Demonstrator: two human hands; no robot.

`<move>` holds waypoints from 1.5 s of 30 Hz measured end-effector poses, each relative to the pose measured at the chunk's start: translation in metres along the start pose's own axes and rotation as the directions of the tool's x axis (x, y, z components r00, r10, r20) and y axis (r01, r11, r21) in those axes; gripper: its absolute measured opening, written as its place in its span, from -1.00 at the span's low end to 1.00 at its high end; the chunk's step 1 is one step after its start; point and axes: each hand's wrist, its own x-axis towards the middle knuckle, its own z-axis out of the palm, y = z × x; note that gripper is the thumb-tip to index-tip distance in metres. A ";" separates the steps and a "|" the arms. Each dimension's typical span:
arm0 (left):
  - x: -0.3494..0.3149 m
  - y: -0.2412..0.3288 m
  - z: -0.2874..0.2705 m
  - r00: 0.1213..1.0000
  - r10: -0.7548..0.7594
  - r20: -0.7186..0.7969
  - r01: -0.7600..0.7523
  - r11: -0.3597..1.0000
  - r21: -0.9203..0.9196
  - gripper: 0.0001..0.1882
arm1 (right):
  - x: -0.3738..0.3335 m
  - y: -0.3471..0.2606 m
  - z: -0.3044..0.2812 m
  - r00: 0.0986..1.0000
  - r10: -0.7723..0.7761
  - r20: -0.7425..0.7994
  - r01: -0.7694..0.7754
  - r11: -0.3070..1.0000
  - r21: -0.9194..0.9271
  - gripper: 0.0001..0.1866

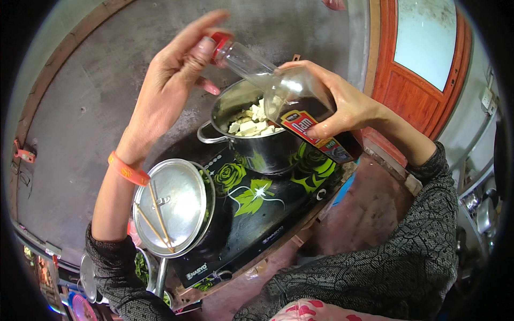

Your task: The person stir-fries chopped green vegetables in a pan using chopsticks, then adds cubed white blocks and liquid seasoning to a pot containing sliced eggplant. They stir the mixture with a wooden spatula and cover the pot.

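Note:
My right hand (348, 101) grips the body of a clear bottle (300, 101) with dark liquid low in it. The bottle is tilted, its long neck pointing up and to the left. At the mouth sits a red cap (220, 47), pinched between the thumb and fingers of my left hand (174, 77). Below the bottle stands a steel pot (259, 152) with pale, chunky pieces (249, 127) inside. The bottle hides part of the pot's right side. An orange band (128, 170) circles my left wrist.
The pot stands on a black stove top (251, 230) with green flower patterns. On its left is a pan covered by a metal lid (179, 203), with a pair of chopsticks (156, 227) lying across it. Leafy greens (141, 269) fill a bowl at lower left. A wooden door (383, 96) is at upper right.

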 end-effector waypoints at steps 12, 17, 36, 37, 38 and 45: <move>0.066 -0.045 0.069 0.949 -0.315 -0.017 0.292 0.855 0.428 -0.22 | -0.035 0.052 -0.072 0.998 0.037 0.058 -0.014 0.932 -0.362 0.06; 0.068 -0.048 0.086 0.931 -0.356 0.080 0.354 0.935 0.032 -0.30 | -0.036 0.069 -0.093 0.996 0.076 0.054 -0.050 0.923 -0.381 0.03; 0.080 -0.094 0.094 0.905 -0.315 0.285 0.355 0.929 -0.100 -0.41 | -0.017 0.085 -0.117 0.991 0.105 0.081 -0.060 0.899 -0.433 -0.05; 0.082 -0.096 0.093 0.892 -0.360 0.273 0.412 0.896 -0.167 -0.50 | -0.016 0.086 -0.117 0.991 0.110 0.080 -0.065 0.900 -0.430 -0.07; 0.084 -0.097 0.092 0.896 -0.340 0.287 0.397 0.902 -0.169 -0.53 | -0.015 0.087 -0.117 0.993 0.083 0.081 -0.040 0.899 -0.437 -0.07; 0.095 -0.112 0.080 0.787 -0.544 0.292 0.589 0.803 -0.092 -0.54 | -0.008 0.085 -0.123 0.985 0.141 0.100 -0.074 0.867 -0.492 -0.05</move>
